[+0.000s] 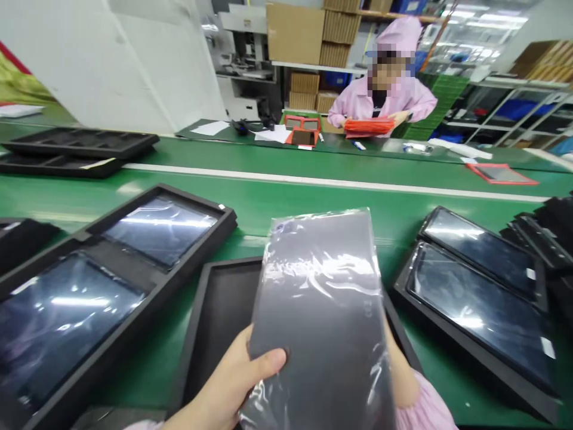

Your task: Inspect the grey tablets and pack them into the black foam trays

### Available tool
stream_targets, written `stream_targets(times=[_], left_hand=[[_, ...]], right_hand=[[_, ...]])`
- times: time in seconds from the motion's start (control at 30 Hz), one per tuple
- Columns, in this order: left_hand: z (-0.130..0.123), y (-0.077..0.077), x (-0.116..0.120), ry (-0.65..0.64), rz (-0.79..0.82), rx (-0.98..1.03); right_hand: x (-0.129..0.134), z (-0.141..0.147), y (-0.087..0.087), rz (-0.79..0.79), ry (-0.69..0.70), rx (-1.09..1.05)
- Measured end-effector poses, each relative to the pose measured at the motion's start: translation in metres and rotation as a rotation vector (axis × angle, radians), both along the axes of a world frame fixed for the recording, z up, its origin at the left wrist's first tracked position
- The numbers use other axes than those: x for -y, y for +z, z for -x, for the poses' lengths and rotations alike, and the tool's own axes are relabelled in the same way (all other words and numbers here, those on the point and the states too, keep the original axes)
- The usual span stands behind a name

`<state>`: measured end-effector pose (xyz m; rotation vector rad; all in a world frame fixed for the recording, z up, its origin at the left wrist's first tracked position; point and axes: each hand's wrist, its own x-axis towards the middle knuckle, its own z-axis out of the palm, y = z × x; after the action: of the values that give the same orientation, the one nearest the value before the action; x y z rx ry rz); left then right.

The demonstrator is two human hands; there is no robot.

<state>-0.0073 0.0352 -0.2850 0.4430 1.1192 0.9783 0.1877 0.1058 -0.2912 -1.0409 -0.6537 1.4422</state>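
A dark grey flat panel (320, 310), which looks like a tablet in clear plastic film, is held upright and slightly tilted in front of me. My left hand (237, 370) grips its left edge, thumb pressed on the near face and fingers hidden behind. Along the right edge, my right hand (400, 364) reaches behind the panel; its fingers are out of sight. Beneath the panel lies a black foam tray (224, 298), partly covered by it.
A black tray (168, 278) with two screens lies left. At right, another tray (465, 340) carries two screens beside stacked black pieces (544, 239). Stacked trays (80, 143) stand far left on the green table (268, 185). Opposite, a person (380, 89) in pink holds red pieces (369, 126).
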Motion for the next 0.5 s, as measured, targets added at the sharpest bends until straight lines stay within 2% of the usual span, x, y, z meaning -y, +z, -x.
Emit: stream_targets(times=[0.07,0.13,0.27,0.37,0.47,0.5], left_hand=[[0.015,-0.007,0.003,0.055,-0.085,-0.299],[0.021,-0.017,0.006,0.093,-0.104,-0.423],[0.017,-0.037,0.011,0.099,-0.092,-0.484],[0.013,-0.044,0.013,0.128,-0.081,-0.527],[0.013,-0.046,0.012,0.158,-0.046,-0.495],[0.013,-0.046,0.011,0.159,-0.046,-0.486]], right_hand=[[0.0,-0.004,0.007,-0.03,-0.062,0.028],[0.001,-0.002,0.008,-0.1,-0.144,0.177],[0.004,0.003,0.0,-0.244,-0.245,0.507],[0.005,0.0,-0.005,-0.391,-0.372,0.816],[0.006,-0.003,0.003,-0.559,-0.444,1.14],[0.006,-0.003,0.009,-0.591,-0.402,1.164]])
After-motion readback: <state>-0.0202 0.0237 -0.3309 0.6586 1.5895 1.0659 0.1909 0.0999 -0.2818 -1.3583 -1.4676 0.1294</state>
